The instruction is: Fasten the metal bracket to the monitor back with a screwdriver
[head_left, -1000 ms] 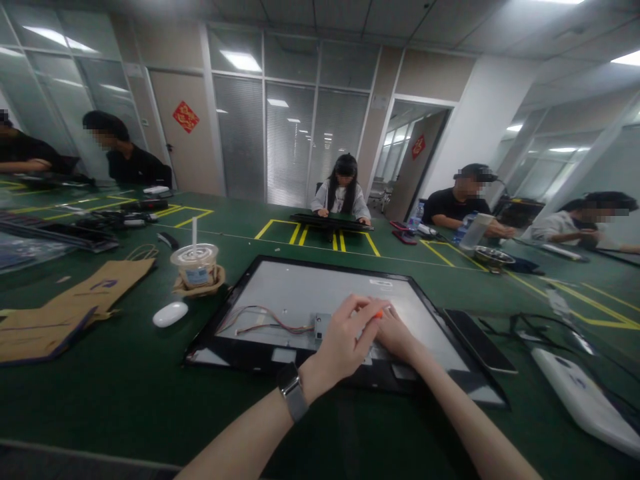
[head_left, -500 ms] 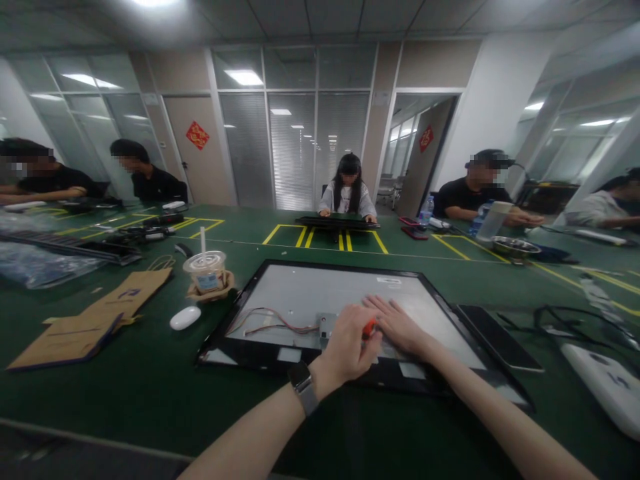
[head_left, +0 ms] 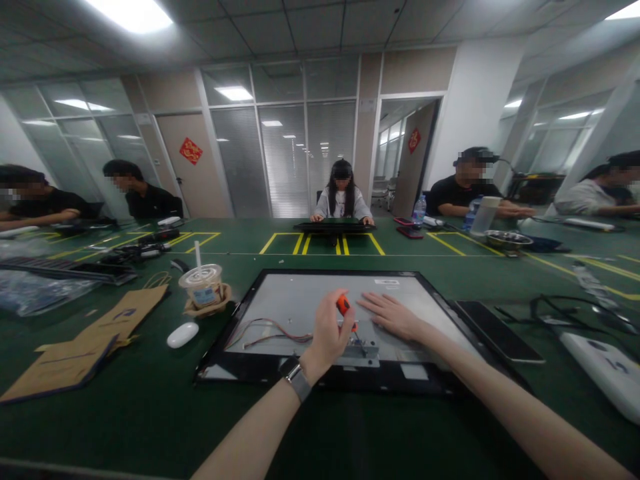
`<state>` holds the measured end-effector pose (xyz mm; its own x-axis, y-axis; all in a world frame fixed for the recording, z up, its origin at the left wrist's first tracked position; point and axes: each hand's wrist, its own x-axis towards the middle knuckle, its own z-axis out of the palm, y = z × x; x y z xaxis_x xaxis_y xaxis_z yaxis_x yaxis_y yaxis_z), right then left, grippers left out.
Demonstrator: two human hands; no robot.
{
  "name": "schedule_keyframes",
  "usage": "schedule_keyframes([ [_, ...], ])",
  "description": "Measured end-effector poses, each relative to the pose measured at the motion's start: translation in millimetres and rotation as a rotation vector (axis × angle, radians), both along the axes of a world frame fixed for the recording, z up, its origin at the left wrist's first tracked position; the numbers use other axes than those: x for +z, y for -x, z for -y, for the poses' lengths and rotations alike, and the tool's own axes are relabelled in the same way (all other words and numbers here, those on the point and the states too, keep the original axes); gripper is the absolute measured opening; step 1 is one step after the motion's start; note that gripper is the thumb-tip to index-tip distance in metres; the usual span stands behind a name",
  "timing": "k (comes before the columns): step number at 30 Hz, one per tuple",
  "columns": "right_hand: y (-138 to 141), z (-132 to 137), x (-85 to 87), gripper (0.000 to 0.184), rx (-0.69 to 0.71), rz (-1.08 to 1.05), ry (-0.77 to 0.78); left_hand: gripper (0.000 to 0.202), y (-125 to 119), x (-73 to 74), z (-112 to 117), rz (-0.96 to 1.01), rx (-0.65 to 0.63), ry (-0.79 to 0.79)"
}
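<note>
A flat display panel point(head_left: 287, 300), with a grey back and black frame, lies on the green table before me. My left hand point(head_left: 329, 330), a watch on its wrist, is wrapped round the orange-and-black handle of a screwdriver point(head_left: 343, 305). The screwdriver's thin shaft slants down to a small metal bracket point(head_left: 369, 353) near the panel's front edge; whether the tip sits in a screw I cannot tell. Flat on the grey back, just right of the bracket, rests my right hand point(head_left: 393, 315) with fingers spread. Thin wires point(head_left: 270, 323) run across the panel to the left of the bracket.
Left of the panel are a white mouse point(head_left: 183, 335), a drink cup point(head_left: 203, 287) in a carton holder and a paper bag point(head_left: 95, 333). A black slab point(head_left: 497, 331), cables and a white device point(head_left: 603, 373) lie to the right. Several people sit around the table.
My left hand has turned and moved slightly left, so the screwdriver's handle and the bracket show more. The right hand stays flat on the panel. The view has tilted up a little.
</note>
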<state>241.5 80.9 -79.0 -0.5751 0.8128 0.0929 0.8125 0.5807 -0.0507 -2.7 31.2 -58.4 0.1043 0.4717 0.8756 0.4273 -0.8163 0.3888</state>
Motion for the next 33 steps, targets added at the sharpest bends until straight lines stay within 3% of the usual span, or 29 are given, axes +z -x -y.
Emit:
schedule_keyframes([
  [6, -2.3, -8.3, -4.1, 0.058, -0.034, -0.043, -0.007, 0.033, -6.6, 1.0, 6.4, -0.005, 0.019, -0.020],
  [15, 9.5, -41.0, -9.7, 0.069, -0.440, 0.016, 0.012, 0.036, -4.0, 1.6, 8.6, -0.021, -0.006, -0.017],
  [20, 17.0, -50.5, -15.0, 0.079, -0.635, -0.022, -0.076, 0.036, -4.2, 2.7, 8.9, -0.018, 0.001, -0.060],
  [26, 20.7, -44.6, -10.6, 0.080, -0.676, -0.024, -0.077, 0.035, -6.0, 6.8, 11.3, 0.011, 0.017, -0.122],
  [33, 22.7, -43.5, -7.6, 0.079, -0.673, -0.002, -0.064, 0.042, -9.0, 9.5, 18.6, -0.011, 0.122, -0.210],
])
